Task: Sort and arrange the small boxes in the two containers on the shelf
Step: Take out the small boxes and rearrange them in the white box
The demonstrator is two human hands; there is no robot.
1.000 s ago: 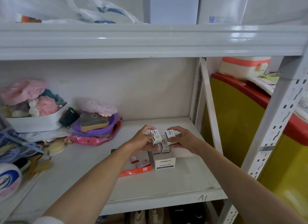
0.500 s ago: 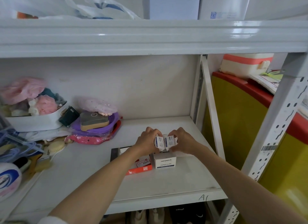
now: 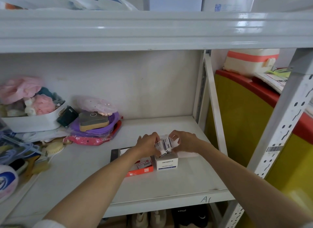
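A cluster of small white boxes (image 3: pixel 164 145) is held just above the white paper-clip container (image 3: pixel 166 163), which stands on the shelf (image 3: pixel 177 182) beside the orange-edged container (image 3: pixel 140 171). The left hand (image 3: pixel 147 144) pinches the cluster's left side; the right hand (image 3: pixel 183 141) pinches its right side, fingers curled
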